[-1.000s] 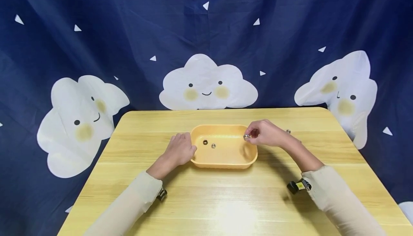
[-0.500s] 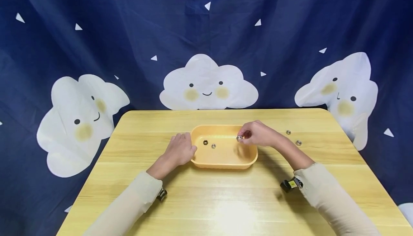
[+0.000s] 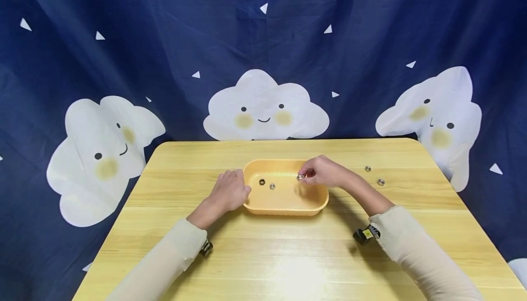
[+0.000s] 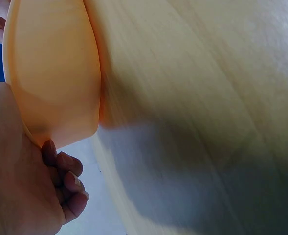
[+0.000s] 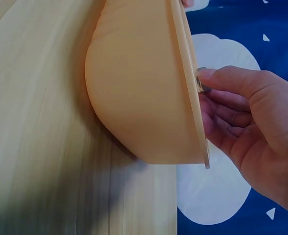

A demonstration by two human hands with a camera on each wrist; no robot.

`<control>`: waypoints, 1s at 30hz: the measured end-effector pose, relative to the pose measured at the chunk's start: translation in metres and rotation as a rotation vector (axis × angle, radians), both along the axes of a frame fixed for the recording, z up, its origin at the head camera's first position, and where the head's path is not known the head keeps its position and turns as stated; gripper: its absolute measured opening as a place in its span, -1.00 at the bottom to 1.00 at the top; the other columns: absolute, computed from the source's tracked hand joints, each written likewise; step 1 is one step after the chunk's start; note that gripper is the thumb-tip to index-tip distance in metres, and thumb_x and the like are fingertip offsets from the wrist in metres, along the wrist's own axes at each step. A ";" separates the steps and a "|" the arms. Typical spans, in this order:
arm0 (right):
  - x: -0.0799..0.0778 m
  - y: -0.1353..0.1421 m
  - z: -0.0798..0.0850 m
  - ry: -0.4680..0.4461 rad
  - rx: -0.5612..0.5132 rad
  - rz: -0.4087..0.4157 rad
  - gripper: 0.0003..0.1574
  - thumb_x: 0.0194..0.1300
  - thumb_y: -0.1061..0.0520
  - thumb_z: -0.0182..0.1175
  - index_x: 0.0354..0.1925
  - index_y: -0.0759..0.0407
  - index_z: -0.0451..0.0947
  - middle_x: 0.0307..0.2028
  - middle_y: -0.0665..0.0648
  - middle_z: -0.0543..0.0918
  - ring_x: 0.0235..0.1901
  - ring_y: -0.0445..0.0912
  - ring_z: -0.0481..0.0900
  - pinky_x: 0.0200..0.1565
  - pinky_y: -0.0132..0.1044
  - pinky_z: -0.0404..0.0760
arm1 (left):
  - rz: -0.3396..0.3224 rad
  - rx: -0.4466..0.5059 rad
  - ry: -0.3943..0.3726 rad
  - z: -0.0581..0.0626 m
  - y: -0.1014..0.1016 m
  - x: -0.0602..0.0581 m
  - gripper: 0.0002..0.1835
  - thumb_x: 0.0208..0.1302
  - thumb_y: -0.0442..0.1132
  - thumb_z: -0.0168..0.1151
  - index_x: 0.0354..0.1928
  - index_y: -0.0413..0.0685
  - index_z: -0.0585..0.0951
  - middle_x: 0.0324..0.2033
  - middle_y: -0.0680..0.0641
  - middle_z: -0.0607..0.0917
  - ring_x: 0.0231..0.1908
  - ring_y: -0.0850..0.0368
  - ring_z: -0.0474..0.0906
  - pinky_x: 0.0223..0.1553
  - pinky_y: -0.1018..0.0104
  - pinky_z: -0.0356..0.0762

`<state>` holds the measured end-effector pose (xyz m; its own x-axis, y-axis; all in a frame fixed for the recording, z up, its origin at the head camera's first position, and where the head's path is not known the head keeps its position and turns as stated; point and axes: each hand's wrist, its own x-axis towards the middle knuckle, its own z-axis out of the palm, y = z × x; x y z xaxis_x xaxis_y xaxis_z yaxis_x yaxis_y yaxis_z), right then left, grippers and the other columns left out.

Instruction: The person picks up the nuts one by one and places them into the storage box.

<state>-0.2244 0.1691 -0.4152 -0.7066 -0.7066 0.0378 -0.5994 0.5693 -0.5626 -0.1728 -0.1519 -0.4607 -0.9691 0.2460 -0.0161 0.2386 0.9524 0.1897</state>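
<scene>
An oval orange-yellow plastic basin (image 3: 288, 211) stands on the wooden table. The left hand (image 3: 231, 190) grips its left rim, with the thumb over the edge and the fingers curled outside the wall, as the left wrist view shows. Between thumb and fingertips the right hand (image 3: 323, 172) pinches a silver hex nut (image 3: 300, 177) over the right half of the basin. In the right wrist view that nut (image 5: 202, 81) shows just past the rim. On the basin's floor lie a dark nut (image 3: 262, 182) and a silver nut (image 3: 272, 186).
Two more silver nuts lie on the table to the right, a farther nut (image 3: 368, 169) and a nearer nut (image 3: 380, 182). A dark blue curtain (image 3: 263, 40) with white clouds hangs behind the table's (image 3: 197, 154) back edge.
The right hand has moved left with its nut, from the basin's right rim farther over the inside. A table nut earlier covered by the forearm now shows. The left hand has stayed put.
</scene>
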 end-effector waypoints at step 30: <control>-0.012 -0.026 -0.013 -0.015 0.061 0.102 -0.81 0.26 0.24 0.38 -0.14 0.23 0.80 -0.26 0.07 0.84 -0.26 -0.23 0.73 -0.11 -0.37 0.71 | 0.005 -0.007 0.003 0.001 0.000 0.000 -0.75 0.40 -0.07 0.06 -0.25 -0.14 0.44 -0.40 -0.04 0.50 -0.25 -0.05 0.42 -0.11 0.11 0.32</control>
